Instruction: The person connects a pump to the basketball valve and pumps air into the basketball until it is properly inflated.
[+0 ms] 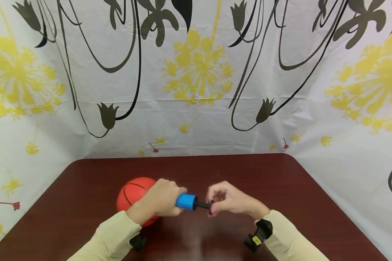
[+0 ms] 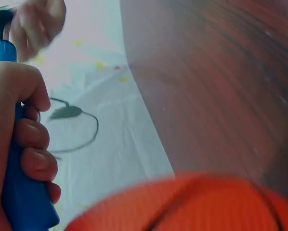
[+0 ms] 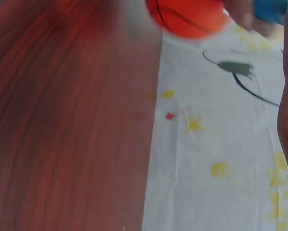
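A blue hand pump is held sideways above the table, its black rod sticking out to the right. My left hand grips the blue barrel, fingers wrapped round it in the left wrist view. At the rod's end, my right hand pinches the black handle between thumb and curled fingers. A red-orange basketball with black lines lies behind and left of my left hand, which partly covers it. Only the ball's top shows in the left wrist view.
The dark red-brown table has rounded far corners. A white sheet printed with yellow flowers and dark stems hangs at the back and both sides. Each wrist wears a black strapped device over a pale sleeve.
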